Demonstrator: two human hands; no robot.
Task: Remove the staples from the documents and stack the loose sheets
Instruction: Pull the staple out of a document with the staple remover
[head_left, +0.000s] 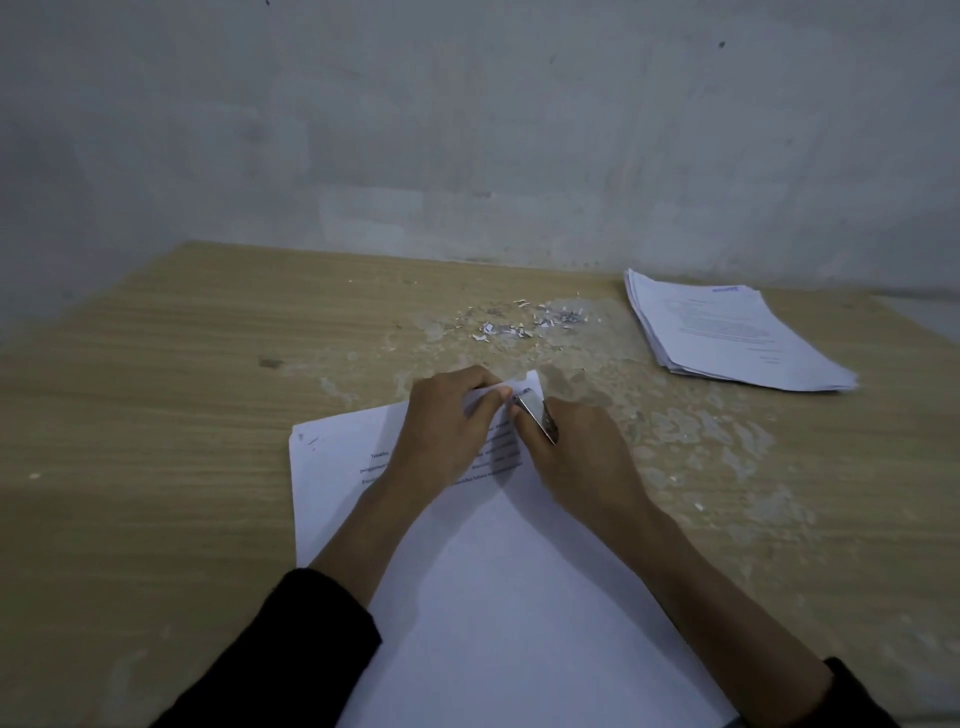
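Observation:
A white stapled document (483, 582) lies on the wooden table (156, 415) in front of me, its far corner turned up. My left hand (447, 421) pinches that corner between thumb and fingers. My right hand (576, 452) grips a small metal staple remover (537, 413), whose tip sits at the pinched corner. A stack of loose printed sheets (727, 332) lies at the far right of the table. The staple itself is too small to make out.
A scatter of pulled staples and paper scraps (514, 322) lies beyond my hands in the middle of the table. The tabletop is worn and flaking around it. A grey wall (467, 130) stands right behind the table's far edge.

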